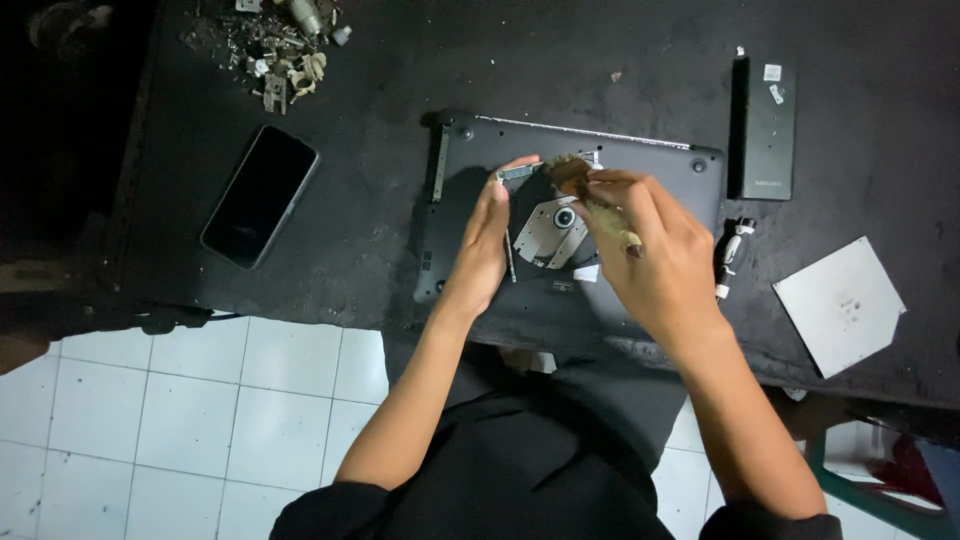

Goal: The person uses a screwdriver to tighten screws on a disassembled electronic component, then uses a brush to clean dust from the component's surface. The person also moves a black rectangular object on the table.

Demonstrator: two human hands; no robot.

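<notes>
From the head camera, looking straight down: an optical disc drive (548, 228) is held up over a dark grey laptop (560, 290) that lies bottom-up on a black table (380, 130). The left hand (482, 248) grips the drive along its left edge — fingers closed on it, fingertips curled over the top corner, the thumb hidden behind. The drive's silver plate and round hub show in the gap between the two hands.

The right hand (650, 250) is clamped on a small brush (580, 185) with a worn, pale handle; its brown bristles rest on the drive's upper edge, just beside the left fingertips. The handle runs back under the right fingers.

Left of the laptop lies a dark phone (260, 195), screen up, and beyond it a heap of small metal scraps (275, 50). To the right — a long black cover strip (765, 130), a small white-and-black part (730, 250) just off the laptop's edge, and a flat silver plate (838, 305) near the table's front. White floor tiles (200, 420) show below.
</notes>
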